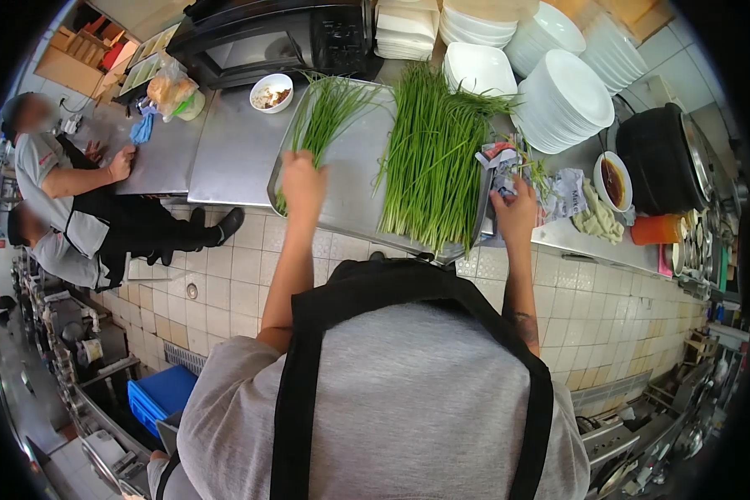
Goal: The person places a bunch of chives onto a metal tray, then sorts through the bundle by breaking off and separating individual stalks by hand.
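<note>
My left hand is closed around a small bunch of green chives on the left side of a metal tray. The leaf tips fan out toward the microwave, and a few stem ends show beside my wrist. A much larger pile of chives lies on the right part of the same tray, stems toward me. My right hand is at the tray's right edge with curled fingers, by crumpled printed newspaper with loose green bits on it. What those fingers pinch, if anything, is too small to tell.
A black microwave and a white bowl of food stand behind the tray. Stacked white plates, a bowl of dark sauce, a cloth and a black pot are right. Two people stand left.
</note>
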A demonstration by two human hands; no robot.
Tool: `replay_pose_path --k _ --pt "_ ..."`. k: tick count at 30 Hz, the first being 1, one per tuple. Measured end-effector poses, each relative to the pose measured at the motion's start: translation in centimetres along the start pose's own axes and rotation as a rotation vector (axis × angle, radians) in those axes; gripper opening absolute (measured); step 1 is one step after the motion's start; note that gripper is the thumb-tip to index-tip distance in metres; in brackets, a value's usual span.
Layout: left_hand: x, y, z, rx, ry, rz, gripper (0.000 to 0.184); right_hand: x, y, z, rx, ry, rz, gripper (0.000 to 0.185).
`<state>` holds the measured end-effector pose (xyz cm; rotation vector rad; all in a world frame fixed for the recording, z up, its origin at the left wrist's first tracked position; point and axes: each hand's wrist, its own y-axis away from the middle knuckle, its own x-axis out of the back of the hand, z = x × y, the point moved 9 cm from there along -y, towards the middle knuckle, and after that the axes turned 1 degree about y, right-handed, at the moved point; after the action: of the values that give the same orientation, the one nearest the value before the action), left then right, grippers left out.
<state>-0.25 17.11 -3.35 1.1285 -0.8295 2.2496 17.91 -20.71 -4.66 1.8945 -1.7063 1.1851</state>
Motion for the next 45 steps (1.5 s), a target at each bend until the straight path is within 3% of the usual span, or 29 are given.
replay_pose_path --k 4,7,10,16,20,23,28,32,37,40,45 --pt "-7.5 2.4 3.3 -0.037 0.099 -0.392 0.018 -1.0 0.6 -5.6 0.1 -0.15 -0.099 0.04" --pt "-10.7 4.0 3.5 -0.08 0.064 -0.462 0.016 -2.3 1.2 -8.0 0.136 -0.256 -0.152 0.034" --pt "-11.1 4.2 2.1 0.034 0.022 -0.462 0.018 -3.4 2.2 -9.8 0.156 -0.313 -0.216 0.03" --pt "-7.6 6.3 5.9 0.327 1.05 -0.868 0.016 -10.3 5.6 -10.6 -0.103 -0.764 -0.631 0.02" --pt "-5.6 8.1 8.3 0.296 1.178 -0.894 0.01 -9.8 6.0 -13.7 -0.293 -1.078 -0.705 0.02" --pt "-6.0 9.1 8.5 0.286 1.211 -0.899 0.012 -9.3 5.7 -14.3 -0.254 -1.123 -0.659 0.016" --pt "-3.8 8.6 9.6 0.188 1.151 -0.876 0.016 -7.3 5.3 -15.3 -0.098 -0.905 -0.668 0.012" --pt "-3.0 7.5 10.3 0.284 1.35 -0.904 0.022 -6.5 6.3 -16.5 0.075 -0.67 -0.775 0.009" --pt "-0.8 5.0 10.9 0.18 1.601 -0.63 0.021 -6.3 6.9 -16.5 0.01 -0.713 -0.772 0.012" --pt "0.4 4.3 11.6 0.148 1.585 -0.603 0.023 -6.4 6.5 -15.9 -0.053 -0.807 -0.732 0.012" --pt "-0.9 5.6 12.8 0.321 1.693 -0.707 0.028 -7.3 6.2 -15.2 -0.158 -0.945 -0.748 0.013"
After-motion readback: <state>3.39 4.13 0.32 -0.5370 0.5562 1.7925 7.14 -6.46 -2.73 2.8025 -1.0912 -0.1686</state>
